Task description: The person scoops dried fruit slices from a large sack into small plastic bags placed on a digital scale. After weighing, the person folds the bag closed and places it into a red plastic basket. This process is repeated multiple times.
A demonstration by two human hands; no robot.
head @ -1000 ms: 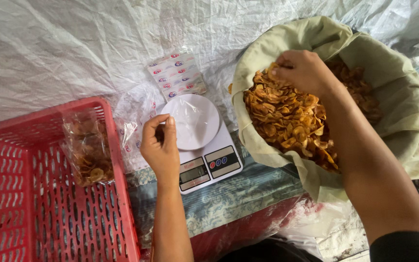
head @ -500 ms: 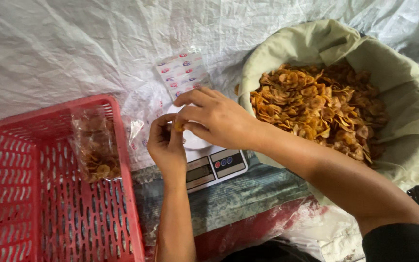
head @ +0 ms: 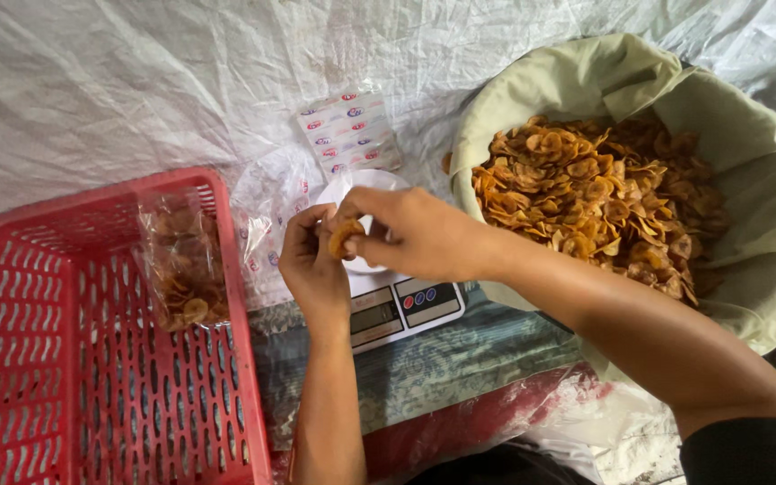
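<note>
My right hand (head: 410,235) is above the small white digital kitchen scale (head: 401,305), pinching a few golden fried chips (head: 345,238). My left hand (head: 310,266) is right beside it, fingers curled around the mouth of a clear plastic bag that is hard to make out. Both hands meet over the scale's round white platform (head: 352,187). To the right, a large basin lined with pale green cloth (head: 586,85) holds a heap of fried chips (head: 599,202).
A red plastic basket (head: 65,359) at the left holds a filled clear bag of chips (head: 181,269). A stack of empty printed plastic bags (head: 349,133) lies behind the scale. White woven sheeting (head: 136,81) covers the ground.
My right hand left the chip heap in the basin and came left with some chips to meet my left hand over the scale.
</note>
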